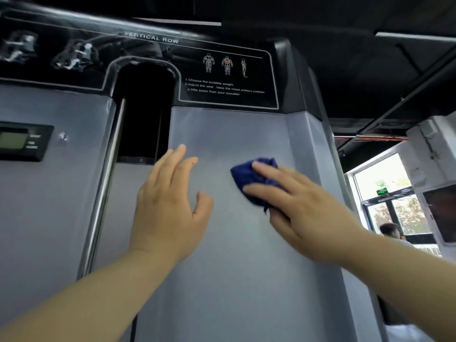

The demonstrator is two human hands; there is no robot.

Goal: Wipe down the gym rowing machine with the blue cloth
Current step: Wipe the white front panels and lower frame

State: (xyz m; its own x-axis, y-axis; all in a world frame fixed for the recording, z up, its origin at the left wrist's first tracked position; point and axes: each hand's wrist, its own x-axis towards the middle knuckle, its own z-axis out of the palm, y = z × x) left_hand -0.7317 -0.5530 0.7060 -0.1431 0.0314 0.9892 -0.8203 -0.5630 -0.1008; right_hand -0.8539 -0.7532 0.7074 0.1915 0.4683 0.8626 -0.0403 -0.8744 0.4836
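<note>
The rowing machine's grey front panel fills the middle of the view, under a black "VERTICAL ROW" instruction label. My right hand presses a bunched blue cloth flat against the panel, fingers straight over it. To its left my left hand lies against the same panel with straight, spread fingers and holds nothing.
A dark slot with a chrome bar runs down the left of the panel. A small display sits at the far left. At the right are a window, a person's head and white equipment.
</note>
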